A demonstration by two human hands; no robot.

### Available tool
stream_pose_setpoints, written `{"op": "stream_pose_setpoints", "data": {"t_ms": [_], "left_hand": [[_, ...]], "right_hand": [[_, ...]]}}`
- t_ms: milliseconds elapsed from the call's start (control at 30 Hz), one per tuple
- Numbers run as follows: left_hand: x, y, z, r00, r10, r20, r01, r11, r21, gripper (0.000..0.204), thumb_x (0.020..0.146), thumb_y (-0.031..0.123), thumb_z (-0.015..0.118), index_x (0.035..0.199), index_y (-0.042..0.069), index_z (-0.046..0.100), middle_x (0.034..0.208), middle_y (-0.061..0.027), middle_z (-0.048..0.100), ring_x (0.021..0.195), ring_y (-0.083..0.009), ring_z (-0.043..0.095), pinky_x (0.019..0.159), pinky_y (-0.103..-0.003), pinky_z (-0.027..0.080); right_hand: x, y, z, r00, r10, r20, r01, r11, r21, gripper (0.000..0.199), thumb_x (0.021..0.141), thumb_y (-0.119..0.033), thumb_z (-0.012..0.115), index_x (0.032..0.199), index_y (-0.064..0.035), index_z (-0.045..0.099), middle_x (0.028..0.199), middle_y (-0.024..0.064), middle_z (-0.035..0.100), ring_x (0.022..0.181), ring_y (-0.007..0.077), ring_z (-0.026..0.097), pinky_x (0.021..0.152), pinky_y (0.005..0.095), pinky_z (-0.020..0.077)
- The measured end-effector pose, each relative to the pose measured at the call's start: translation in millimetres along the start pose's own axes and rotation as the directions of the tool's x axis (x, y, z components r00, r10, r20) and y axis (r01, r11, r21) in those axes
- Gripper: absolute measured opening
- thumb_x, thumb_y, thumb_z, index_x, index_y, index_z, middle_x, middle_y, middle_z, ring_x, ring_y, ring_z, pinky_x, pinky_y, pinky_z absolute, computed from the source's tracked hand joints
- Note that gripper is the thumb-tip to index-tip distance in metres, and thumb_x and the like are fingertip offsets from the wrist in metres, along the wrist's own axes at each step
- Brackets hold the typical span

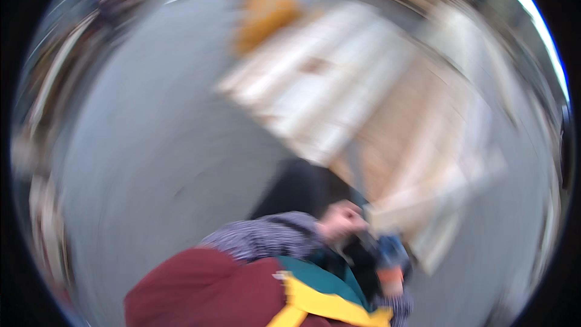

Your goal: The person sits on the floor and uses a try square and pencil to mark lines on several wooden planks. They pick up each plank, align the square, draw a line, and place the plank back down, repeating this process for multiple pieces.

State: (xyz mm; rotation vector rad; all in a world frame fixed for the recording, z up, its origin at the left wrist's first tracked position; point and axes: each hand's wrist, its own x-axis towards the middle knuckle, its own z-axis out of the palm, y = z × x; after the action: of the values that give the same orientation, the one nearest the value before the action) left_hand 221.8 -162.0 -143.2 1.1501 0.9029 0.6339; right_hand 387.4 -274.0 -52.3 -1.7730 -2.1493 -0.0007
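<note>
Whole view motion-blurred. Grey floor (151, 145) fills left + centre. Pale wood boards (339, 79), stacked flat, upper centre-right; blurry yellow-orange thing (263, 9) just behind them. Dark red garment (200, 290) w/ yellow strap (321, 306) + teal patch at lower edge. Patterned sleeve (266, 236) leads to left hand (342, 221), fingers curled, near boards' lower edge; grip contents: cannot tell. Blue/black tool (390, 257) w/ orange part just below-right of that hand. Right hand not seen clearly; grip cannot tell.
</note>
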Motion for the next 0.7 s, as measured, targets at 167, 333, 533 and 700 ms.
{"op": "stream_pose_setpoints", "data": {"t_ms": [167,333,533,700], "left_hand": [[10.5,-3.6,-10.9,0.977,-0.132,0.166,0.178,0.937,-0.302,0.018,0.085,0.008,0.071,0.095,0.007,0.056,0.083,0.0001,0.059,0.074,-0.0087,0.056,0.070,-0.026,0.048],[26.2,0.1,-1.2,0.972,-0.109,0.207,0.168,0.940,-0.296,0.016,0.092,0.010,0.065,0.103,0.010,0.055,0.088,0.0012,0.062,0.084,-0.0107,0.061,0.077,-0.027,0.051],[30.3,-2.7,18.2,0.974,-0.096,0.206,0.155,0.942,-0.298,0.017,0.091,0.012,0.066,0.104,0.011,0.054,0.086,0.0017,0.062,0.083,-0.0101,0.061,0.077,-0.027,0.051],[29.2,-0.4,18.9,0.973,-0.117,0.198,0.176,0.935,-0.308,0.029,0.089,0.013,0.069,0.113,0.010,0.052,0.090,0.0005,0.061,0.084,-0.0119,0.061,0.077,-0.028,0.050]], "right_hand": [[13.6,-16.1,21.8,0.826,0.561,0.056,-0.524,0.727,0.443,0.027,0.083,-0.033,0.063,0.080,-0.0061,0.067,0.075,0.0158,0.067,0.068,0.0307,0.066,0.059,0.0410,0.0515],[35.2,-1.7,30.3,0.734,0.678,-0.053,-0.609,0.690,0.390,0.022,0.084,-0.028,0.063,0.088,-0.0062,0.066,0.083,0.0195,0.067,0.077,0.0381,0.065,0.070,0.0440,0.0519],[4.5,6.4,10.8,0.748,0.663,-0.031,-0.561,0.657,0.504,0.015,0.084,-0.019,0.065,0.094,-0.0066,0.066,0.087,0.0187,0.067,0.081,0.0380,0.065,0.070,0.0419,0.0515],[1.0,0.9,1.0,0.745,0.667,0.016,-0.584,0.641,0.499,0.014,0.083,-0.017,0.064,0.092,-0.0074,0.067,0.086,0.0183,0.067,0.080,0.0378,0.065,0.071,0.0420,0.0511]]}}
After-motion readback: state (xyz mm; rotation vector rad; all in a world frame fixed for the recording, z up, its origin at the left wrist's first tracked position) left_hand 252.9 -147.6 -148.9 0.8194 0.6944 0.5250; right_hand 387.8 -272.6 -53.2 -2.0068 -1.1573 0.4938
